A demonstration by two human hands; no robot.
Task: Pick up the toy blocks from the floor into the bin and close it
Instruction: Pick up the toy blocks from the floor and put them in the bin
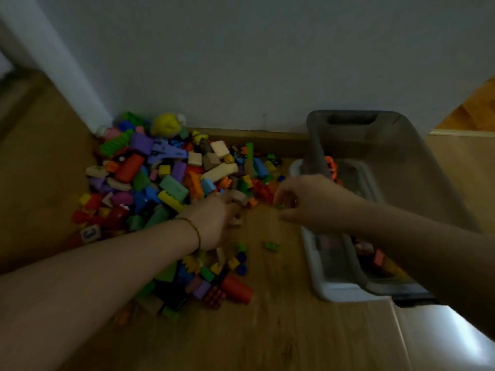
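– Blocks (160, 183) first: where do we log them?

– We log the main heap on the wooden floor (267, 330) against the wall (241, 62), from ten to twelve o'clock of the view. A smaller scatter lies at six o'clock beside the left forearm, with a red cylinder (237, 289) at its edge. One small green block (272, 246) lies alone between that scatter and the bin.

– And the bin?

– We find the bin (321, 287) at three to four o'clock, standing on the floor with a few blocks inside. Its grey lid (348, 135) stands tilted over the far end, so the bin is not closed.

– Hands?

– The left hand (217, 220), a thin bracelet (197, 231) at its wrist, sits at the heap's near edge with fingers curled round a pale block (239, 199). The right hand (302, 199) hangs at three o'clock of it, just beside the bin's rim, fingers curled downward. A green speck (280, 207) shows at its fingertips; blur prevents us telling whether it is gripped.
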